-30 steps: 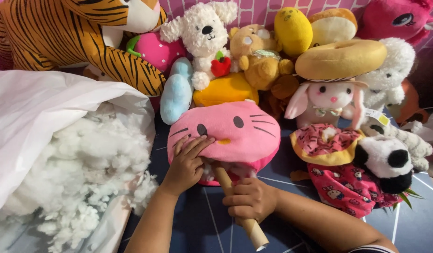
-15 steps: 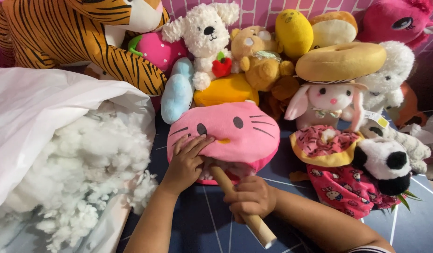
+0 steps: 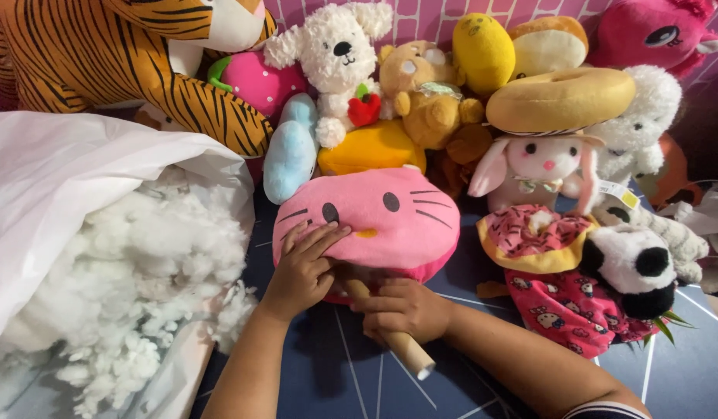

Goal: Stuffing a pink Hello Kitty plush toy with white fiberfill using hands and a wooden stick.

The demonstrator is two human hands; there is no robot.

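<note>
Comparing with the frame a second earlier: the wooden stick (image 3: 388, 330) now sits deeper under the pink cat-face plush (image 3: 371, 221), less of its length showing below the right hand (image 3: 402, 309), and the left hand (image 3: 301, 271) has slid slightly up the plush face, fingertips now beside the black eye. Left hand: palm down, fingers (image 3: 322, 237) spread and flat, pressing on the plush's lower left edge, grasping nothing. Right hand: clenched around the stick, knuckles up, forearm entering from the lower right; the stick runs diagonally, upper end hidden under the plush just above these fingers, cut lower end pointing toward the camera. Plush: lies face up on the dark blue surface (image 3: 359, 380), directly beyond both sets of fingers. Left of the left fingers: white bag (image 3: 72, 178) spilling white stuffing fibre (image 3: 149, 271). Beyond the plush: heap of soft toys, including a tiger (image 3: 142, 54), white dog (image 3: 336, 54) and white rabbit (image 3: 541, 167).
</note>
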